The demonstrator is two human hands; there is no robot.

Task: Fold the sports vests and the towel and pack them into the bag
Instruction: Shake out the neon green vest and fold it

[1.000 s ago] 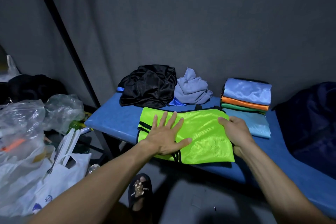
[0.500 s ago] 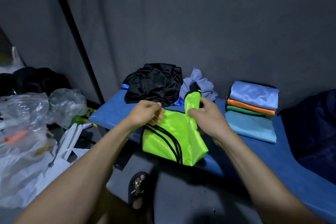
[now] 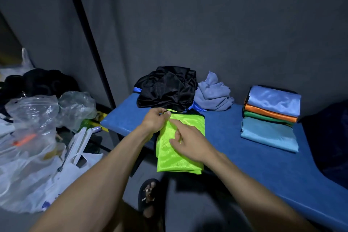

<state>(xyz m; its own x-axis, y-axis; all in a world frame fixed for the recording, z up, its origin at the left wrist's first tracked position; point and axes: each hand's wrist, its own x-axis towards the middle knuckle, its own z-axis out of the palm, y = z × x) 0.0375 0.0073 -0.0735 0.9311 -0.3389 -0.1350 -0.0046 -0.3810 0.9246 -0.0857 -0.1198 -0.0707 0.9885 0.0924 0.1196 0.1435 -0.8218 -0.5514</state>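
My left hand (image 3: 157, 121) pinched the far corner of the lime vest (image 3: 180, 143) under both hands on the tabletop (image 3: 244, 156); my right hand (image 3: 190, 143) rested loosely on it; slippery fabric, overhanging, risked sliding off unfolded.

Neon vest (image 3: 180, 149) mesh cloth, slight sheen; folded stack (image 3: 271, 115) satiny; bench (image 3: 263, 165) matt

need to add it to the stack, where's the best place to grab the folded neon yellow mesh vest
Probably the long side edges of the folded neon yellow mesh vest, one hand from each side. It lies flat, a narrow layered rectangle overhanging the blue padded bench, so supporting both edges should keep the fold.
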